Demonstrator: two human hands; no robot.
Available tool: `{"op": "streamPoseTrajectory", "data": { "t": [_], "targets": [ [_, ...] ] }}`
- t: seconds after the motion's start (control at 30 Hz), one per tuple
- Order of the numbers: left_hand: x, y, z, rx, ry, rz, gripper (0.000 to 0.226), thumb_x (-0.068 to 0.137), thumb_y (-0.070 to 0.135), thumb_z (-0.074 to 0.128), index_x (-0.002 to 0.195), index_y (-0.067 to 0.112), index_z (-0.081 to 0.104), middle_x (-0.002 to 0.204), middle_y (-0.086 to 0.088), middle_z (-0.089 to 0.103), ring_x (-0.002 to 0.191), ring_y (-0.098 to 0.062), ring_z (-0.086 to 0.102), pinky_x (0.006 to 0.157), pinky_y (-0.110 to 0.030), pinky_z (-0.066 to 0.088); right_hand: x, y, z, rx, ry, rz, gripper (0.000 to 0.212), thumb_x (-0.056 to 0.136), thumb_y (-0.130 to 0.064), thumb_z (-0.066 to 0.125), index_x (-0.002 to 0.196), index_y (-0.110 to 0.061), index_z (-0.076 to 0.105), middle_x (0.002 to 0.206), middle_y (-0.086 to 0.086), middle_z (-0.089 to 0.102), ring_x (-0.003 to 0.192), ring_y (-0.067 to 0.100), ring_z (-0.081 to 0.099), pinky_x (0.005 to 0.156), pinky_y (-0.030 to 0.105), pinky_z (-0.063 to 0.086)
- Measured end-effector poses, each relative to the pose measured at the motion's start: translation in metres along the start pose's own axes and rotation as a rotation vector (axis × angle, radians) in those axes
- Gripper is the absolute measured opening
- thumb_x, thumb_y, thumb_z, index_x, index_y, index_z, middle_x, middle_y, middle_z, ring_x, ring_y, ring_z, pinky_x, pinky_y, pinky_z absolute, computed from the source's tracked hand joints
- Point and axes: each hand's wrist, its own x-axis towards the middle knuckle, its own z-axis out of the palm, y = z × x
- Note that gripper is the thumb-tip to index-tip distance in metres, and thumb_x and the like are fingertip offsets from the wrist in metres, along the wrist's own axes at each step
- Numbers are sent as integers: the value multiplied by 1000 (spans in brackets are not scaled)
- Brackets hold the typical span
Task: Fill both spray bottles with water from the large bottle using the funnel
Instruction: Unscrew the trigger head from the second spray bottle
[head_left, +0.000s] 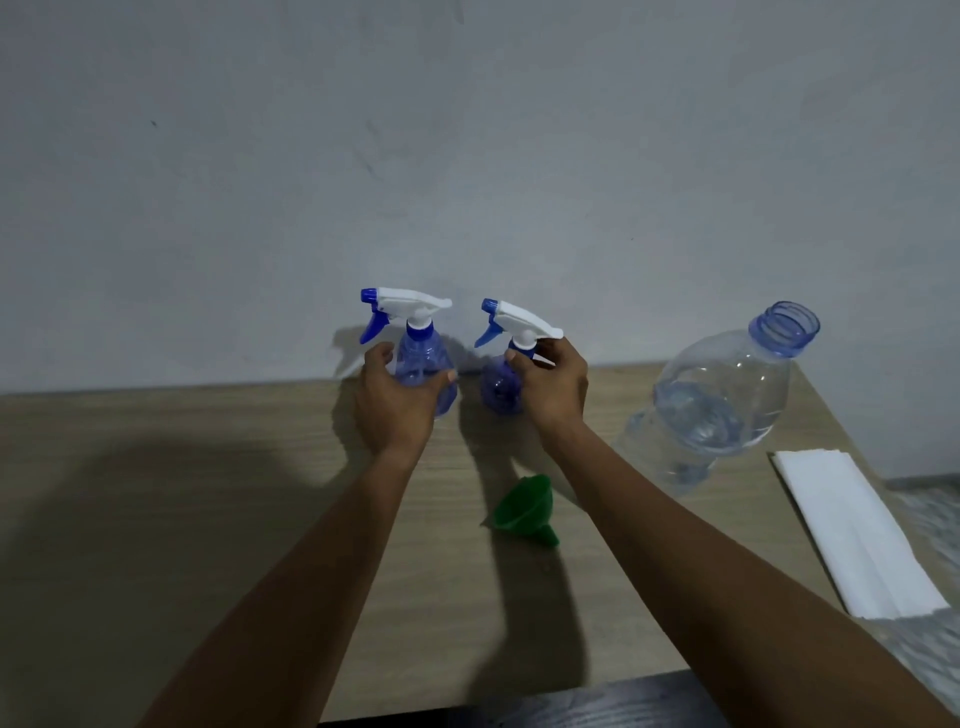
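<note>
Two blue spray bottles with white trigger heads stand upright near the wall. My left hand (397, 397) wraps around the body of the left spray bottle (423, 358). My right hand (553, 384) pinches the neck of the right spray bottle (498, 387), just under its white trigger head (524, 319). A green funnel (525, 509) lies on its side on the table between my forearms. The large clear bottle (724, 400) stands at the right, uncapped and partly filled with water.
The wooden table (182, 493) ends against a grey wall (467, 156). A folded white cloth or paper (852, 530) lies at the table's right edge. A dark surface (597, 699) shows at the near edge.
</note>
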Motion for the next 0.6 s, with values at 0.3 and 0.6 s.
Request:
{"op": "streamPoseTrajectory", "data": {
  "t": [0.3, 0.6],
  "targets": [
    [-70, -11, -45, -228, -187, 76, 24, 87, 29, 75, 109, 20, 71, 107, 6, 73, 100, -8, 69, 85, -31, 58, -57, -28, -30, -15, -146, -142, 34, 76, -23, 85, 106, -17, 70, 98, -4, 76, 91, 12, 71, 82, 36, 61],
    [-138, -43, -76, -328, -356, 94, 36, 86, 5, 73, 119, 18, 67, 107, 4, 74, 99, -4, 71, 76, -12, 52, -110, -4, -55, -132, -454, -281, 33, 73, -14, 89, 92, -3, 66, 75, -1, 68, 63, 7, 57, 62, 23, 48]
  ]
}}
